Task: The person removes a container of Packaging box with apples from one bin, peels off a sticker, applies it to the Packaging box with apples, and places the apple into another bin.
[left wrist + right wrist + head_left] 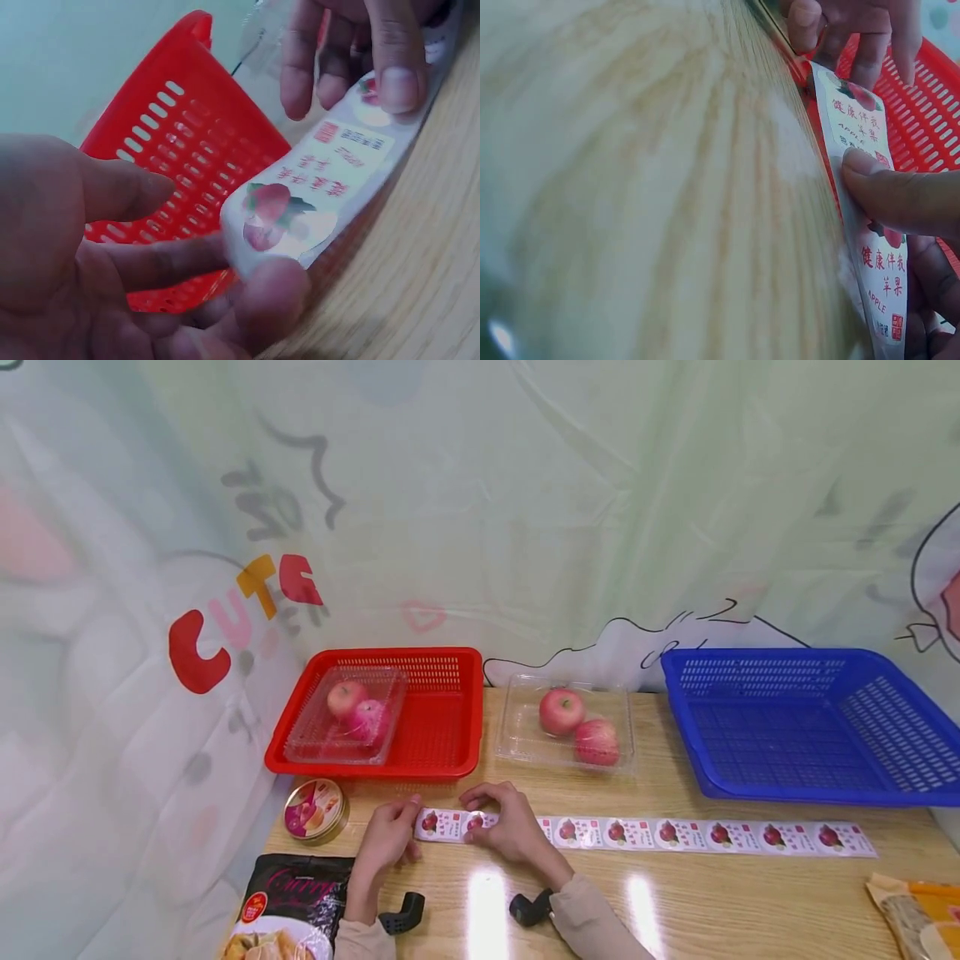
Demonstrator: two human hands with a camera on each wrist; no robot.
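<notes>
A long strip of apple stickers (667, 833) runs across the wooden table. My right hand (516, 828) pinches it near its left end, with the thumb (881, 191) on the printed face and the fingers behind. At the strip's left end is my left hand (388, 839). In the left wrist view its fingertips (277, 292) touch the end of the strip, while its thumb (131, 187) stays apart from it. Behind the hands, a clear plastic box (517, 743) holds two apples (561, 712). Another clear box with two apples sits tilted in the red basket (442, 727).
A blue basket (757, 718) stands at the back right. Near my left hand are a round tin (315, 810) and a black food packet (296, 897). A yellow packet (918, 914) lies at the right edge. A printed curtain (480, 527) hangs behind the table.
</notes>
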